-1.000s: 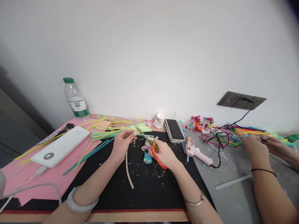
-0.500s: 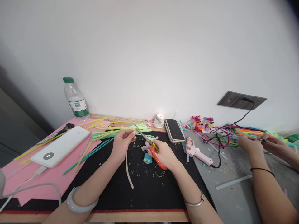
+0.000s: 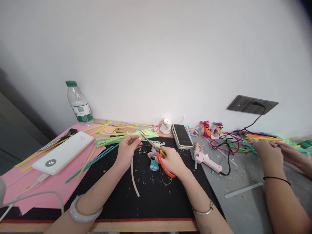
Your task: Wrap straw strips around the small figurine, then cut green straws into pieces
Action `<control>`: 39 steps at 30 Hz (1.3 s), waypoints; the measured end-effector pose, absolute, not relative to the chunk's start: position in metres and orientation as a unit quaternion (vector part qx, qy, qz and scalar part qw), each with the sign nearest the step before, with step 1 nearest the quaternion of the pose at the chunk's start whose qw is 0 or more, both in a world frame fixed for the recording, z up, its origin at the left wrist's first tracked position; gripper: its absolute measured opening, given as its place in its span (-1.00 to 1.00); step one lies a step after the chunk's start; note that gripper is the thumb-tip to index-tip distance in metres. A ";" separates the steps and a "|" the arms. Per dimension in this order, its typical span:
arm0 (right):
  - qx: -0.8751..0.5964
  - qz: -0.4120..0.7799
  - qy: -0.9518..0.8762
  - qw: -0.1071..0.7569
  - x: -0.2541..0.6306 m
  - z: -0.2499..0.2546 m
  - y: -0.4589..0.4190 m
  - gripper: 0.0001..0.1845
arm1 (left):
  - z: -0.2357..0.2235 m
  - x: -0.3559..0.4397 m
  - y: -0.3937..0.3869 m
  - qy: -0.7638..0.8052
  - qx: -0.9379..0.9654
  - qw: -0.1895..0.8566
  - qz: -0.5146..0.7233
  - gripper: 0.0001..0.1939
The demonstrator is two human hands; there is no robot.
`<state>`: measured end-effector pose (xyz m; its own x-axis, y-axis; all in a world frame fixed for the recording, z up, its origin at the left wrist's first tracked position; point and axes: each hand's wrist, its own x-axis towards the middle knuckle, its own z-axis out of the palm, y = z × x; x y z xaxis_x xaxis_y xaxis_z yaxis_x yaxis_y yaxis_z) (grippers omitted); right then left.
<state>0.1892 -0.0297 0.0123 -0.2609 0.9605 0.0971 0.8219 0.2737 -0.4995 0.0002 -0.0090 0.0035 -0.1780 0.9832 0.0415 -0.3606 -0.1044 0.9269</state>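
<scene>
The left hand is closed in a pinch, apparently on the strip; the hand hides the upper part. The strip lies nearer the left hand — its long axis runs from beneath the palm toward the near edge of the mat, slightly rightward. The right hand grips the scissors by the handles; the blades point away and leftward, tips just beside the left fingertips.

Count: one strip under the left hand; one pair of scissors; one blue figure beyond the handles; one glue gun to the right — two dolls behind it; one bottle.
</scene>
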 end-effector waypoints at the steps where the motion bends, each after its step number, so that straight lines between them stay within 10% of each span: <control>1: -0.579 0.178 -0.772 0.193 0.189 0.013 -0.030 -0.64 | 0.003 0.000 -0.009 0.418 0.371 0.524 0.643 -0.73; 39: -0.543 0.196 -0.794 0.190 0.194 0.023 -0.031 -0.74 | -0.001 0.000 -0.008 0.454 0.465 0.485 0.585 -0.79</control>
